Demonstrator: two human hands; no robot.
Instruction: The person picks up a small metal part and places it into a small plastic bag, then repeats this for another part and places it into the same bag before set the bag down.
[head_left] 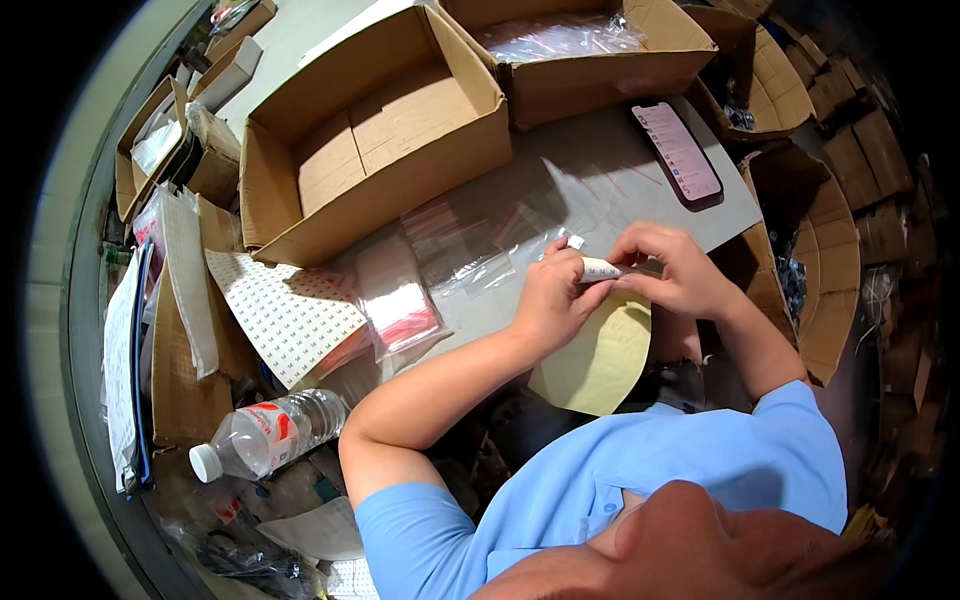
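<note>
In front of my chest I hold a pale yellow sheet [600, 355], curled over at its top edge so that a white side with small printed marks shows. My left hand [552, 300] is closed around the curled left part of it. My right hand [675, 268] pinches the same curled edge between thumb and fingers, close to the left fingertips. A small white tab shows by my left index finger; what it belongs to I cannot make out. Just beyond my hands, clear plastic bags [480, 270] lie on the grey table [560, 150].
An open, empty cardboard box [375, 165] stands far left of my hands, beside another box [610, 85] holding clear bags. A phone [677, 155] lies at the right. A printed sticker sheet [285, 315], a bag stack [392, 290] and a water bottle [270, 435] are at the left.
</note>
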